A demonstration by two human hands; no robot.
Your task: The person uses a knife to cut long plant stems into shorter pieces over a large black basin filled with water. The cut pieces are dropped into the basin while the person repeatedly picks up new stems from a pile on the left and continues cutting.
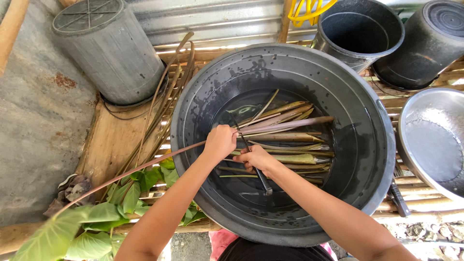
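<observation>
A large black basin holds shallow water and several cut green-brown plant stalks. My left hand grips a long reddish stalk whose leafy end trails out over the basin's left rim. My right hand holds a dark-handled knife against that stalk, just right of my left hand, over the water.
An upturned grey bucket stands at the back left, beside long dry stalks. Two black buckets sit at the back right, a metal bowl at the right. Green leaves lie on the bamboo bench.
</observation>
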